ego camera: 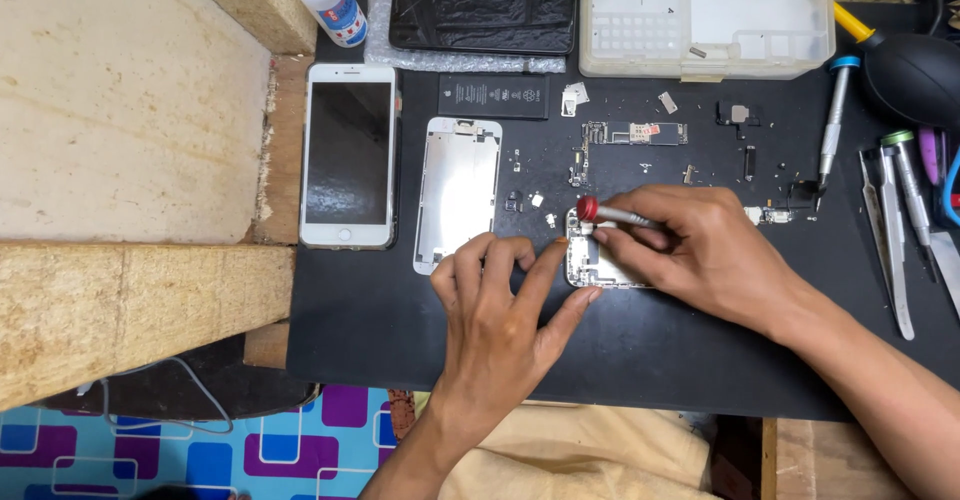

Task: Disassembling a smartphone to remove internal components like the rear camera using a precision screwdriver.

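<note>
My right hand (700, 255) covers most of the phone housing (590, 265) and the screwdriver (610, 214) tip; the screws are too small to tell; the black blower (915, 75) runs off the edge.
</note>
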